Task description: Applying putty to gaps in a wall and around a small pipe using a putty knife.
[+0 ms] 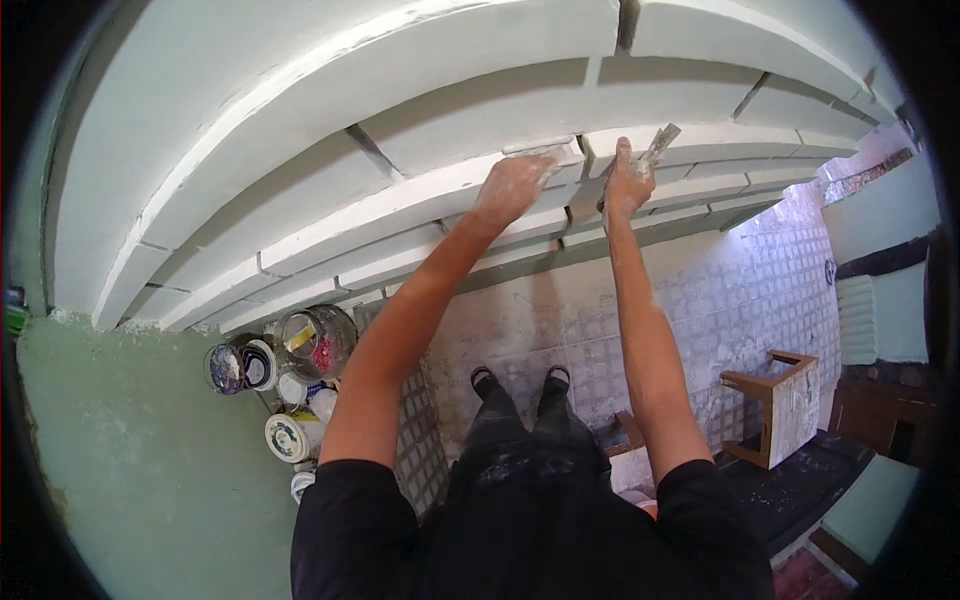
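Note:
Raised white blocks with dark gaps between them run in rows along the wall. My left hand [513, 190], dusted white, is closed at the end of one white block [430, 198]. A slim pale edge shows just above its fingers, but I cannot make out what it is. Across a narrow gap, my right hand [628, 187] grips a putty knife [661, 143], its greyish blade tilted up and to the right. The thumb points upward, close to the left end of the neighbouring block [715, 143].
Tubs and buckets [290, 437] crowd the floor at left, beside a clear container [318, 342]. A wooden stool [790, 405] lies at right near a black surface [800, 485]. Patterned tiles [690, 345] spread under my feet.

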Tool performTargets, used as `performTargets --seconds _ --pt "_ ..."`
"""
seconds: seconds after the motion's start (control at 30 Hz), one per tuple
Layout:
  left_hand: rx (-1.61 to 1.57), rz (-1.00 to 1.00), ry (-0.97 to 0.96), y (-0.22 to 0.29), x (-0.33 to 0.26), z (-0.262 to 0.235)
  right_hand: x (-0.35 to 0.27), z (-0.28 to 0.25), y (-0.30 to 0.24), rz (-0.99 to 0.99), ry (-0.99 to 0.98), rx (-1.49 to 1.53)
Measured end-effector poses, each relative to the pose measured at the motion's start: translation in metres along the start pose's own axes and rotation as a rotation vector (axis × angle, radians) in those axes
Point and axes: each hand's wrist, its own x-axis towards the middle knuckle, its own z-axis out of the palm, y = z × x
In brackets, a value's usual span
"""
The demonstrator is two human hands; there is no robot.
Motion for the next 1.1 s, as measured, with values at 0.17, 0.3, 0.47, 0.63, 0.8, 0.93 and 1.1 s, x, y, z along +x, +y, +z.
performTargets --seconds 0.17,0.3,0.47,0.63,0.8,0.93,1.1 --pt "0.025 0.051 0.168 -0.046 -0.075 -0.057 -0.01 -0.008 -0.025 0.017 -0.088 0.022" --pt "0.006 -0.041 0.089 -0.034 -0.067 -0.065 -0.008 -0.002 -0.015 -0.001 0.012 0.019" --pt "-0.147 0.133 0.125 0.009 0.018 0.006 -0.019 0.001 -0.023 -0.02 -0.042 0.072" --pt "-0.189 0.181 0.141 0.007 0.026 0.01 -0.012 -0.001 -0.018 -0.067 -0.008 0.034" --pt "0.019 0.051 0.105 -0.04 -0.057 -0.04 -0.011 -0.012 -0.028 0.016 -0.07 0.022" --pt "0.012 -0.04 0.066 -0.034 -0.073 -0.065 -0.014 -0.009 -0.026 -0.049 -0.034 -0.035" --pt "-0.085 0.114 0.056 0.006 0.006 -0.014 -0.016 -0.008 -0.027 -0.053 -0.059 -0.07"
